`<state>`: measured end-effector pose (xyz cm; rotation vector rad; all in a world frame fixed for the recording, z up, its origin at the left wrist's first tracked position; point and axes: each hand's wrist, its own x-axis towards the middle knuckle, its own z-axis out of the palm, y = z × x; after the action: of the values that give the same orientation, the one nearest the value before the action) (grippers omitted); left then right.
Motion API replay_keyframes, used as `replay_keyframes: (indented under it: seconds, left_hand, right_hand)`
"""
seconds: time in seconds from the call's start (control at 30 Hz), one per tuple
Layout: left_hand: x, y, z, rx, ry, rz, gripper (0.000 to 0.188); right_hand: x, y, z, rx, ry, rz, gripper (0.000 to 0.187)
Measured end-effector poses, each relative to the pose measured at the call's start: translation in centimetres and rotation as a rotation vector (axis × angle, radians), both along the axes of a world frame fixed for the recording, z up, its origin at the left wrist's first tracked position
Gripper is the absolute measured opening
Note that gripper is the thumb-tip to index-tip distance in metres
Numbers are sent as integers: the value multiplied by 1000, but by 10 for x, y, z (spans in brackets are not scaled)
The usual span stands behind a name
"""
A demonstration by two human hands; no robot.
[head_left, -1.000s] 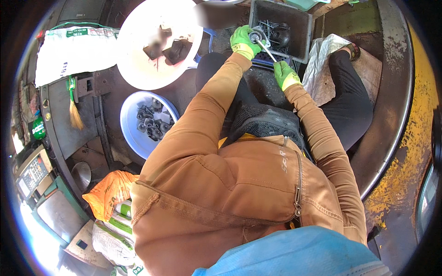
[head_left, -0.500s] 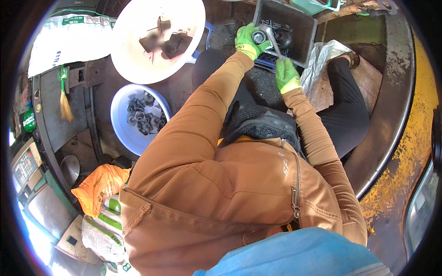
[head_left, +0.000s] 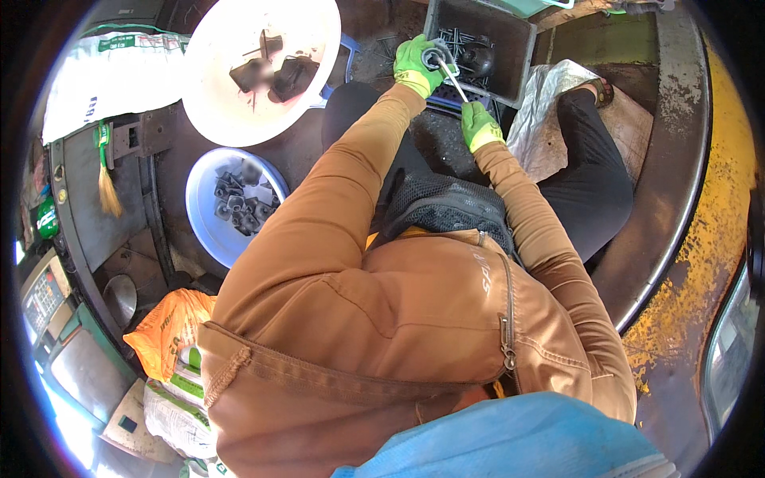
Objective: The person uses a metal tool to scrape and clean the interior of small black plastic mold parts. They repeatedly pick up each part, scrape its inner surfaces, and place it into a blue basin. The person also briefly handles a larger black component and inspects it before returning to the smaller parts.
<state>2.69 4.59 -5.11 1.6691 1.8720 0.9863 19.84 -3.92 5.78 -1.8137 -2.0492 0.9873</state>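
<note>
In a green glove, my left hand has its fingers wrapped round a small dark part with a round rim. My right hand, gloved in green too, is closed on a slim pale rod-like tool. The tool slants up to the left, and its far end meets the part's round opening. How deep it reaches in, I cannot tell. Both hands are at the near left side of a dark grey bin, which holds thin metal rods and a round black piece.
A large white basin with several dark pieces stands at the far left. Nearer is a blue-white tub of small dark parts. An orange bag lies lower left. To the right runs a metal ledge beside a worn yellow panel.
The tool's far end has come down from beside the part into line with its round opening. My right hand is slightly lower and further left; the whole view has shifted a little.
</note>
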Motion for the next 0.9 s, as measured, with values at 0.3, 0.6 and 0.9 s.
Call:
replay_keyframes:
  seconds: [0.3, 0.6, 0.9]
  left_hand:
    - [5, -21, 40, 76, 126, 93, 81]
    - [4, -12, 29, 86, 122, 121, 72]
    - [5, -18, 36, 33, 138, 88, 88]
  right_hand:
    - [2, -1, -8, 51, 70, -15, 32]
    - [2, 2, -16, 45, 115, -72, 40]
    - [1, 1, 13, -181, -75, 19, 40]
